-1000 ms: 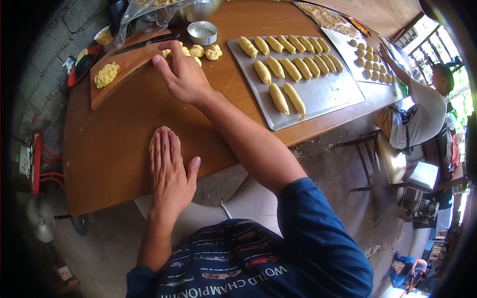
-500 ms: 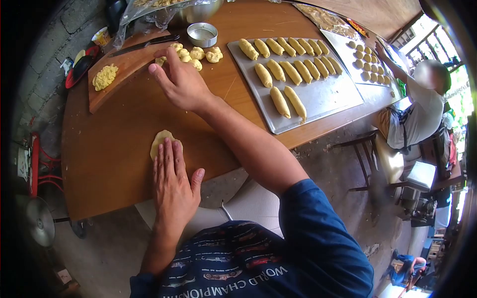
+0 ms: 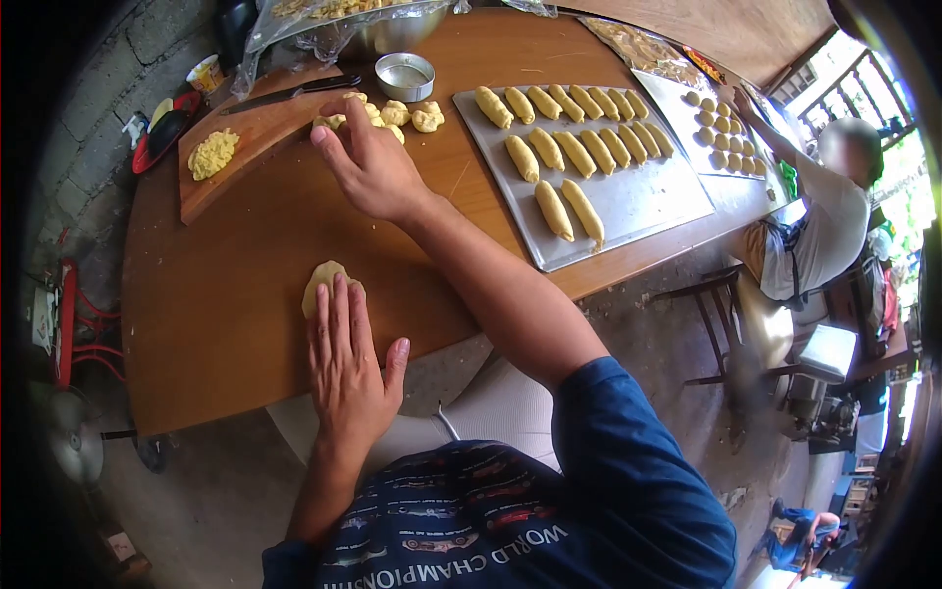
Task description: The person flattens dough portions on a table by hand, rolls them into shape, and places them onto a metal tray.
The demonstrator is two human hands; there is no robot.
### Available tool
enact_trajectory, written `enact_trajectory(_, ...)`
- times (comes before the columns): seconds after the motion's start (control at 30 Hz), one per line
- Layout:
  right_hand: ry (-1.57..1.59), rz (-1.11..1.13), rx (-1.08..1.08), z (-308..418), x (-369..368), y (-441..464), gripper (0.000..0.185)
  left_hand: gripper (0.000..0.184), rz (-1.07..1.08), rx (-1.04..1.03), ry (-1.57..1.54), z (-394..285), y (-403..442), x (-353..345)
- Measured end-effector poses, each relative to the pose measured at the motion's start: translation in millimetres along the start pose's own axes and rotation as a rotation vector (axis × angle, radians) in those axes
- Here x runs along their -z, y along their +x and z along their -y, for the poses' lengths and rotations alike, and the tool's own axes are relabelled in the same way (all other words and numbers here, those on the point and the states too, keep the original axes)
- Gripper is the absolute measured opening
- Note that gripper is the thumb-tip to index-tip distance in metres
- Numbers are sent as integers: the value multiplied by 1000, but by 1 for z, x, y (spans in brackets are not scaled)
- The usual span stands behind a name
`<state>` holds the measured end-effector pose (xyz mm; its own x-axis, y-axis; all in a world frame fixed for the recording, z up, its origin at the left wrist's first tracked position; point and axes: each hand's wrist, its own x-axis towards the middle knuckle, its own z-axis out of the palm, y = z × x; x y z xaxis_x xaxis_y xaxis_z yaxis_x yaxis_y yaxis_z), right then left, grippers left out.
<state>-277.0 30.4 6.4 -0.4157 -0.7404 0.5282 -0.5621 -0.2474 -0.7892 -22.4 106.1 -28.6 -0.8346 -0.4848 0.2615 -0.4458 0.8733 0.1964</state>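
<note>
A person seen from above, in a dark printed T-shirt, sits at a brown wooden counter (image 3: 226, 324); the two hands are well apart. The left hand (image 3: 351, 363) lies flat, palm down and fingers close together, over the near part of a thin flattened piece of dough (image 3: 334, 277) — this piece is on the counter's near left, its far edge showing beyond the fingertips. The right hand (image 3: 373, 172) is farther off, above the counter; its thumb and forefinger are spread, the other fingers mostly hidden, so whether it holds anything cannot be told.

Just beyond the right hand sit pale yellow dough lumps (image 3: 396, 112), with a round metal tin (image 3: 405, 74) behind them; to the far left, a wooden cutting board (image 3: 270, 128) carries a knife (image 3: 285, 93) and a mound of yellow filling (image 3: 213, 155). To the right, a metal baking tray (image 3: 648, 211) bears rolled dough logs (image 3: 554, 211) in three rows, the nearest row having only two; farther right, a second tray (image 3: 667, 93) holds small dough balls (image 3: 721, 137). Another person (image 3: 819, 226), in a light shirt, sits at the right — one arm stretched towards those balls; a metal bowl (image 3: 402, 37) stands at the far side, partly covered by clear plastic.
</note>
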Motion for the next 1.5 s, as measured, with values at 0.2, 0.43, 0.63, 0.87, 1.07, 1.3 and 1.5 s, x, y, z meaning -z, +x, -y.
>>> enact_trajectory(0.2,-23,11,29,-3,-2,2,45,81,3,2,5,0,0,0)
enact_trajectory(0.43,10,8,23,4,1,1,46,81,-6,6,-1,0,0,-1)
enact_trajectory(0.63,-7,13,14,0,0,0,45,81,-4,13,-12,-1,0,-1)
enact_trajectory(0.87,-15,-3,35,-4,-3,0,43,82,-6,7,-3,0,0,-1)
enact_trajectory(1.07,-23,12,19,-2,-2,0,42,81,-15,7,-11,0,0,-1)
enact_trajectory(1.3,-27,22,7,-2,-1,0,41,78,-8,3,-25,0,0,0)
enact_trajectory(1.5,-23,27,6,-1,-1,0,41,79,-2,9,-26,0,0,-1)
